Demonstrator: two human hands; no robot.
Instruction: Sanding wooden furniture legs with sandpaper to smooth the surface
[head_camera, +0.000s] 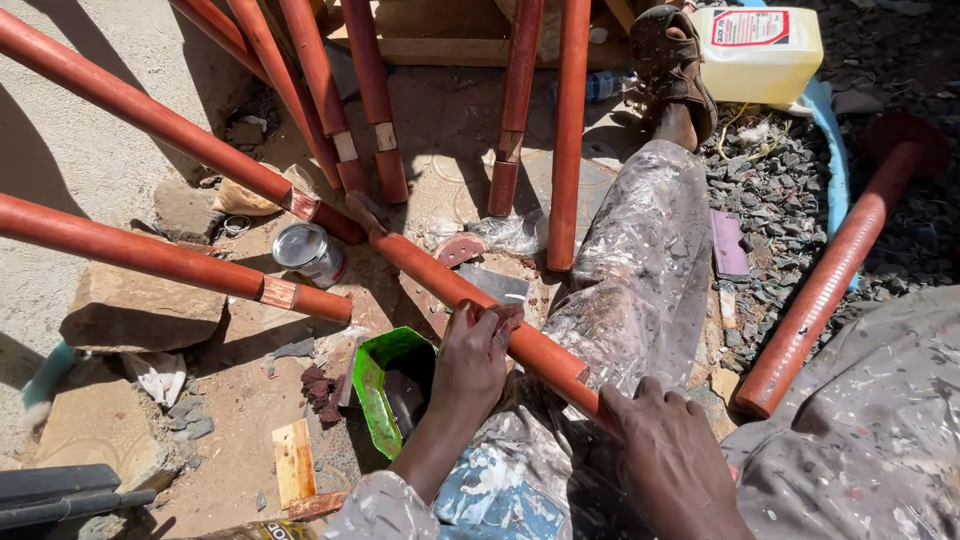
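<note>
dusty concrete and loose gravel make up our ground, sunlit and littered with stones, paint flakes and scraps. we sit low with one leg stretched far out, the paint-spattered trouser leg (640, 270) serving as a rest, so the red-brown pole (480, 305) lies diagonally across our lap and knee, its far end pointing up-left toward the other poles.

our left hand (470, 365) is closed over the pole near its middle, fingers pressing a small reddish scrap, probably sandpaper (505, 322), against the painted surface; the grip sits on top so it can bear down on the coat. our right hand (672, 462) clamps the near end of the same pole against our thigh, likely to steady it against rolling. the hands are apart, both shut on the one pole.

just left of the left hand a cut-open green container (392, 385) sits within easy reach, something dark inside it. farther left stands a small open tin can (310, 253). more red-brown poles (370, 100) lean at the far side, seemingly propped on a wooden frame, ends down on the ground. a pale plastic jerrycan (757, 52) lies far right beside our sandalled foot (672, 70), and another pole (835, 270) rests on the gravel to the right.
</note>
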